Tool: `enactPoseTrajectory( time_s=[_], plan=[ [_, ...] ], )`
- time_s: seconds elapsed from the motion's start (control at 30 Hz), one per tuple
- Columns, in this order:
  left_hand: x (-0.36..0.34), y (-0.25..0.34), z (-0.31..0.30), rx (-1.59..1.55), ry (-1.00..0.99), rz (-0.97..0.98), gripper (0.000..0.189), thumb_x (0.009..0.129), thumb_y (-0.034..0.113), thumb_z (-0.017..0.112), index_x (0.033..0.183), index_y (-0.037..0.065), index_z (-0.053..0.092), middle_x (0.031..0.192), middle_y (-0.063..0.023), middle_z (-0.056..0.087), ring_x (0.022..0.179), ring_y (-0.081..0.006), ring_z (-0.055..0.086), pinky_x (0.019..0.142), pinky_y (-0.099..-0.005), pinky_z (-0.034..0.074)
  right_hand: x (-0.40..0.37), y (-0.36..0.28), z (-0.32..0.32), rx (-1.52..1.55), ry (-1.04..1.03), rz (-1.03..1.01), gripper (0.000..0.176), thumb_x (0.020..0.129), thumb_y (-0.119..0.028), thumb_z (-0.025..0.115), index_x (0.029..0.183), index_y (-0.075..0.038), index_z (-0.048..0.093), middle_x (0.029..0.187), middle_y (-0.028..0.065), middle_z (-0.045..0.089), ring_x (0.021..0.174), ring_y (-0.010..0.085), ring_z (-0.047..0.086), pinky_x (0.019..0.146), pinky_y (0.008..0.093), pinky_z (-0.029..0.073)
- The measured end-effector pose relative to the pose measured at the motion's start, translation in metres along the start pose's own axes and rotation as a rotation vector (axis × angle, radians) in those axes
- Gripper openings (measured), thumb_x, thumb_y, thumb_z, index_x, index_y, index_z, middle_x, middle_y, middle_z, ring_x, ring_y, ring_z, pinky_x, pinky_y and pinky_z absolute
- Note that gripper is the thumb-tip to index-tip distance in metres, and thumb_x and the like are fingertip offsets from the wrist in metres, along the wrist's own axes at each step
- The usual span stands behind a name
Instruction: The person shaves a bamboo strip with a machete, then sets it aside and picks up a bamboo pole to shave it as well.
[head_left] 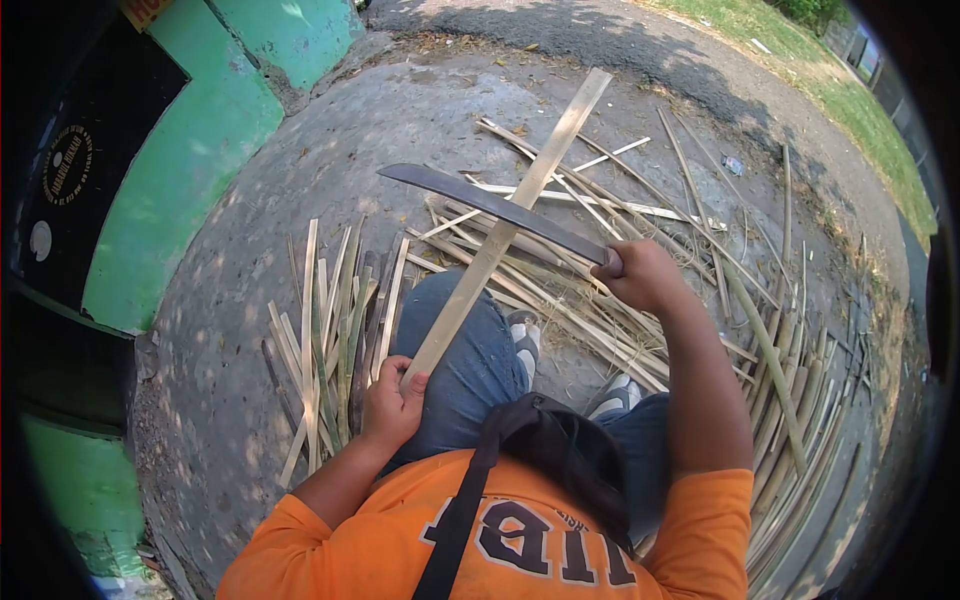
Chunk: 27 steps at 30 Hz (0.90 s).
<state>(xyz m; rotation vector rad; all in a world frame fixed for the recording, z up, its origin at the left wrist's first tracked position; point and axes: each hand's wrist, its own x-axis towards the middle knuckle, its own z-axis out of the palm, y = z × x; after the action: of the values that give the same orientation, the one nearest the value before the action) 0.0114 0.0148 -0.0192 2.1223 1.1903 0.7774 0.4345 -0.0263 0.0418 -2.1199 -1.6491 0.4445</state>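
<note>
My left hand (396,400) is closed around the lower end of a long, flat bamboo strip (467,290), which slants up and away to the right over my knee. In my right hand (645,275) is the handle of a machete (490,203), gripped with the fingers wrapped round it. Its dark blade points left and lies across the strip near the middle; whether the edge has cut in cannot be told.
Cut bamboo strips (600,325) lie scattered on the ground in front of my shoes. More strips (312,340) are bunched at the left, and longer poles (790,400) at the right. A green wall (190,180) stands at the left. A black bag (570,450) rests on my lap.
</note>
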Motion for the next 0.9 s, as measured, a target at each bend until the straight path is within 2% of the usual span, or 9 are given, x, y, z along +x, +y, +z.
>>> enactPoseTrajectory(
  time_s=[0.17, 0.2, 0.27, 0.37, 0.47, 0.57, 0.67, 0.87, 0.9],
  plan=[
    [-0.002, 0.007, -0.003, 0.037, -0.044, -0.029, 0.043, 0.104, 0.042, 0.062, 0.117, 0.002, 0.057, 0.085, -0.0208, 0.073, 0.074, -0.0381, 0.073, 0.064, -0.0407, 0.054, -0.004, -0.034, 0.024, -0.157, -0.104, -0.222, 0.015, 0.079, -0.025, 0.071, 0.083, -0.010, 0.069, 0.079, 0.0177, 0.070, 0.080, 0.0411, 0.069, 0.075, 0.0524, 0.055],
    [-0.003, 0.006, -0.004, 0.031, -0.061, -0.043, 0.043, 0.105, 0.041, 0.062, 0.118, 0.001, 0.056, 0.088, -0.0194, 0.073, 0.078, -0.0321, 0.072, 0.067, -0.0376, 0.053, -0.004, -0.038, 0.030, -0.169, -0.115, -0.271, 0.013, 0.076, -0.022, 0.067, 0.081, -0.010, 0.068, 0.079, 0.0170, 0.070, 0.081, 0.0408, 0.070, 0.075, 0.0528, 0.056],
    [-0.005, 0.002, -0.004, 0.020, -0.091, -0.067, 0.044, 0.106, 0.039, 0.062, 0.121, -0.002, 0.053, 0.094, -0.0166, 0.073, 0.085, -0.0201, 0.070, 0.075, -0.0314, 0.052, -0.003, -0.045, 0.029, -0.171, -0.127, -0.240, 0.013, 0.075, -0.021, 0.067, 0.082, -0.010, 0.068, 0.080, 0.0171, 0.071, 0.082, 0.0408, 0.070, 0.075, 0.0528, 0.056],
    [-0.004, -0.006, -0.002, 0.046, -0.050, 0.015, 0.045, 0.105, 0.039, 0.063, 0.121, -0.002, 0.054, 0.093, -0.0160, 0.073, 0.084, -0.0216, 0.071, 0.075, -0.0326, 0.053, 0.001, -0.042, 0.031, -0.180, -0.131, -0.201, 0.013, 0.075, -0.021, 0.066, 0.082, -0.011, 0.069, 0.080, 0.0174, 0.071, 0.082, 0.0409, 0.070, 0.075, 0.0528, 0.056],
    [-0.001, -0.003, 0.001, 0.077, 0.036, 0.072, 0.043, 0.103, 0.043, 0.063, 0.117, 0.003, 0.059, 0.082, -0.0213, 0.072, 0.073, -0.0429, 0.072, 0.062, -0.0453, 0.054, 0.004, -0.033, 0.029, -0.172, -0.117, -0.164, 0.013, 0.076, -0.020, 0.065, 0.083, -0.011, 0.070, 0.081, 0.0179, 0.071, 0.083, 0.0411, 0.070, 0.076, 0.0529, 0.056],
    [-0.001, 0.002, -0.002, 0.109, 0.008, 0.048, 0.044, 0.103, 0.045, 0.062, 0.118, 0.004, 0.059, 0.082, -0.0213, 0.072, 0.073, -0.0431, 0.071, 0.062, -0.0464, 0.054, 0.004, -0.028, 0.030, -0.156, -0.119, -0.153, 0.014, 0.077, -0.020, 0.064, 0.085, -0.011, 0.071, 0.082, 0.0186, 0.071, 0.083, 0.0413, 0.070, 0.077, 0.0528, 0.056],
    [-0.002, 0.004, -0.005, 0.125, -0.077, -0.054, 0.043, 0.104, 0.040, 0.065, 0.120, 0.001, 0.057, 0.092, -0.0185, 0.074, 0.083, -0.0294, 0.073, 0.073, -0.0365, 0.054, 0.005, -0.030, 0.028, -0.163, -0.135, -0.140, 0.014, 0.077, -0.019, 0.063, 0.086, -0.011, 0.071, 0.083, 0.0190, 0.071, 0.084, 0.0414, 0.070, 0.077, 0.0527, 0.056],
    [0.000, 0.010, -0.007, 0.139, -0.058, 0.000, 0.042, 0.103, 0.039, 0.065, 0.119, 0.001, 0.058, 0.092, -0.0197, 0.073, 0.082, -0.0328, 0.073, 0.072, -0.0380, 0.054, 0.005, -0.030, 0.022, -0.190, -0.147, -0.148, 0.014, 0.077, -0.018, 0.062, 0.086, -0.011, 0.071, 0.083, 0.0191, 0.071, 0.083, 0.0416, 0.070, 0.077, 0.0526, 0.056],
    [0.001, 0.009, -0.006, 0.134, -0.042, 0.015, 0.043, 0.103, 0.041, 0.064, 0.119, 0.002, 0.058, 0.090, -0.0204, 0.073, 0.080, -0.0367, 0.073, 0.069, -0.0412, 0.054, 0.004, -0.029, 0.021, -0.192, -0.149, -0.144, 0.015, 0.077, -0.018, 0.062, 0.086, -0.010, 0.071, 0.083, 0.0191, 0.071, 0.083, 0.0416, 0.070, 0.077, 0.0526, 0.056]
  ],
)
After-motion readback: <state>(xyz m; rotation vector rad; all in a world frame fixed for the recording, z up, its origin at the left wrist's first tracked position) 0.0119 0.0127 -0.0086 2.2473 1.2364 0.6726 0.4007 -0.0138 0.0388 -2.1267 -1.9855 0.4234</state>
